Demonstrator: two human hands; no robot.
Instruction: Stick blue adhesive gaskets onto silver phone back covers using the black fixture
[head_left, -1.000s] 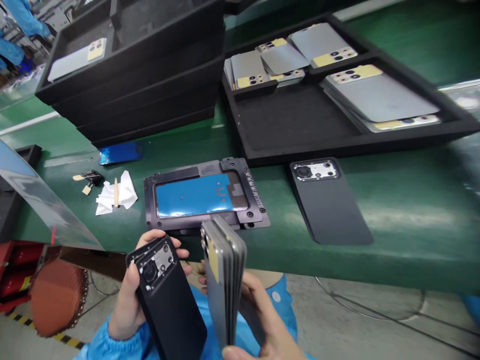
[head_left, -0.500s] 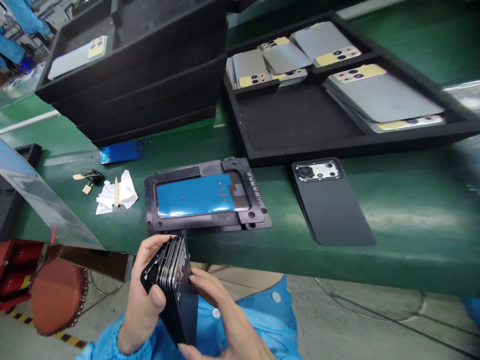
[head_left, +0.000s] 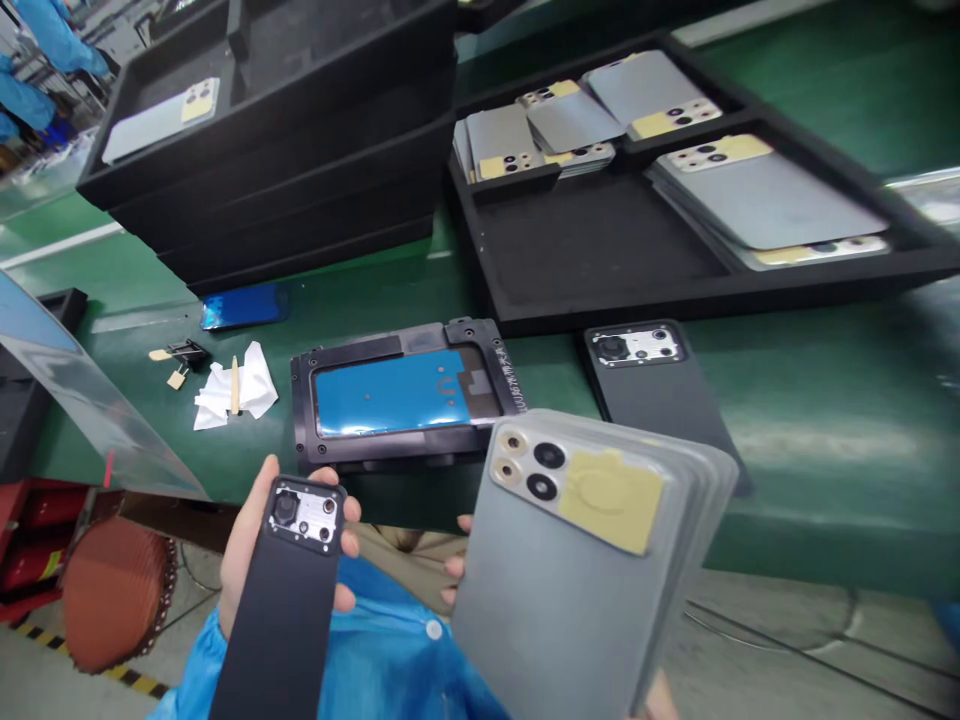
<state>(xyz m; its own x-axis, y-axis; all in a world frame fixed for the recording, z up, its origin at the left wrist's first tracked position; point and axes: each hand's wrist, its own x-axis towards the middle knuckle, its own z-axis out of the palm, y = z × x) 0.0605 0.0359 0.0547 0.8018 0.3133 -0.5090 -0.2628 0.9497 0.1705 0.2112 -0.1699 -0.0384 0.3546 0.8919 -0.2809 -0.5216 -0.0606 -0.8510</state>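
Note:
A black phone back cover (head_left: 281,610) with a silver camera plate lies in my left hand (head_left: 244,545), whose fingers wrap round its edges. To the right, my right hand (head_left: 459,565) holds a stack of grey phone back covers (head_left: 562,600) with yellow tape beside the lenses; most of that hand is hidden behind the stack. Beyond my hands a dark metal fixture (head_left: 360,450) on the green bench holds a panel with blue film (head_left: 390,393). Another black cover (head_left: 660,395) lies on the bench, partly behind the grey stack.
A black divided tray (head_left: 600,240) with piles of grey covers stands at the back right. Stacked black trays (head_left: 300,170) rise at the back left. White cloth (head_left: 259,378), a small stick, a black clip (head_left: 191,352) and a blue sheet (head_left: 244,305) lie at the left.
My hands have moved apart. The stack held between them has been parted and turned, so a black cover shows on the left and grey covers on the right.

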